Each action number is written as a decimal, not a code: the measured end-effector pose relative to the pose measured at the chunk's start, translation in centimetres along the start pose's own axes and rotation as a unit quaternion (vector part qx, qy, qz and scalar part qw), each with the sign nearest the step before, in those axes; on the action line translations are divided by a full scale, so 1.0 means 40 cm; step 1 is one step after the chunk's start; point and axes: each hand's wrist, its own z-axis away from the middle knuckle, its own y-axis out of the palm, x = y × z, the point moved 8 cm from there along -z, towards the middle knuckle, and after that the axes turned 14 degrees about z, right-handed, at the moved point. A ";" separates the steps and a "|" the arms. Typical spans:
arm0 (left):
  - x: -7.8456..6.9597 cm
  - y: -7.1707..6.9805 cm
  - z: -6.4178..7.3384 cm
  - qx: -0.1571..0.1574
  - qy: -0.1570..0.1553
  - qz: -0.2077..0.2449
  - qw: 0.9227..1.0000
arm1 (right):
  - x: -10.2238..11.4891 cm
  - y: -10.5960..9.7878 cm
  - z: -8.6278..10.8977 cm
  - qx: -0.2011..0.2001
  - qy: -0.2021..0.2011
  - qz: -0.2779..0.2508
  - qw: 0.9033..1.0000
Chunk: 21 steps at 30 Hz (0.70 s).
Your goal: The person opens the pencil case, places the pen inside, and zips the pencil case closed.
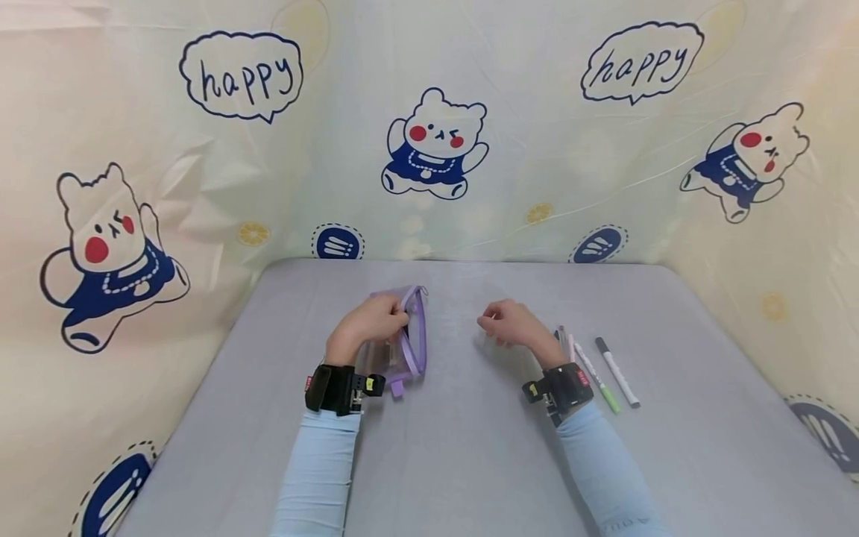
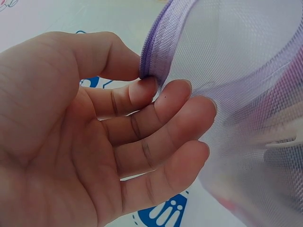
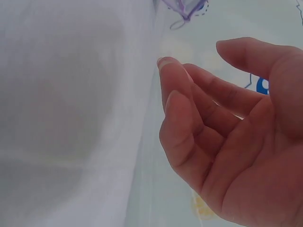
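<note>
The person's left hand [image 1: 371, 321] pinches the purple zipped edge of a see-through mesh pouch with lilac trim [image 1: 414, 337] between thumb and forefinger, while its other three fingers extend, slightly bent, against or just beside the mesh. The pouch is a little left of the middle of the grey cloth-covered table [image 1: 463, 447], its mouth gaping toward the right; a small lilac fabric tab [image 1: 397, 389] sticks out at its near end. Through the mesh the left wrist view shows some pale and pinkish shapes (too blurred to name). The person's right hand [image 1: 513, 324] grasps nothing: it hangs above the table to the right of the pouch, well apart from it, with its fingers loosely bent and the thumb away from them. Beside and partly behind the right wrist lie several pens: a white pen with a dark grey cap [image 1: 619, 374], outermost; a slim white pen with a bright green end [image 1: 596, 380]; a pale pink pen [image 1: 571, 347]; and a dark grey pen [image 1: 562, 337], the last two partly hidden by the wrist. Behind the table hangs a pale sheet printed with cartoon bears [image 1: 537, 164].
</note>
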 end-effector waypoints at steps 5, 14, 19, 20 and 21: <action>-0.002 -0.002 0.000 0.002 0.001 0.001 1.000 | -0.030 -0.014 0.005 -0.004 0.013 0.015 1.000; -0.007 -0.002 0.003 0.000 0.006 -0.006 1.000 | -0.078 -0.059 0.025 -0.029 0.036 0.096 0.994; -0.007 -0.001 0.006 0.002 0.003 -0.006 1.000 | -0.110 -0.082 0.040 -0.065 0.047 0.160 0.984; -0.008 -0.001 0.006 0.003 0.002 -0.005 1.000 | -0.117 -0.084 0.044 -0.066 0.053 0.164 0.983; -0.008 -0.001 0.007 0.004 0.002 -0.004 1.000 | -0.124 -0.084 0.048 -0.066 0.059 0.168 0.982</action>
